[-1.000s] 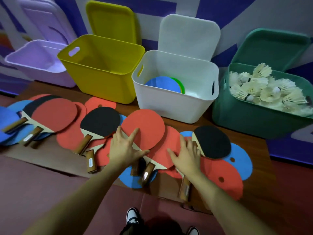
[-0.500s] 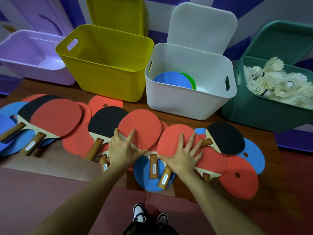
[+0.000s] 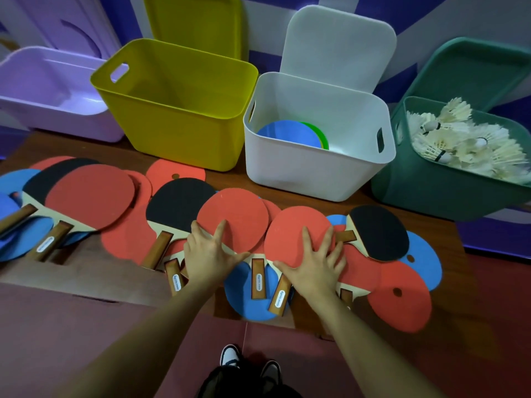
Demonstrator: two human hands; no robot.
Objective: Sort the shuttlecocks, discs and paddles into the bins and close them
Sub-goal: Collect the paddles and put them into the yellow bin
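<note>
Red and black paddles lie overlapped in a row on the table [image 3: 330, 208], mixed with red and blue discs. I see a red paddle [image 3: 234, 218] mid-row, a second red paddle [image 3: 293, 237] just right of it, a black paddle [image 3: 379, 237] further right, another black paddle [image 3: 178, 208] to the left. Wooden handles point toward me; some carry white labels. A blue disc [image 3: 247, 300] sits under two handles at the near edge. Red discs [image 3: 399, 300] with small holes sit at the right end, a blue one [image 3: 425, 259] behind them. More paddles and discs pile up at the far left [image 3: 86, 196].

Four bins stand along the back, all lids off and propped behind: purple bin [image 3: 43, 90], yellow bin [image 3: 172, 104], white bin [image 3: 316, 156], green bin [image 3: 448, 193]. The white one holds a blue disc and a green disc. Shuttlecocks [image 3: 465, 139] fill the green one. The yellow one shows nothing inside; I can't see into the purple one fully.

Overlaps are the obstruction: paddles lie on discs and on each other.

My left hand [image 3: 207, 254] lies flat, fingers spread, on the lower edge of the mid-row red paddle. My right hand [image 3: 316, 265] lies flat, fingers spread, on the second red paddle. Neither grips anything. Shoes [image 3: 247, 363] show below the table edge.
</note>
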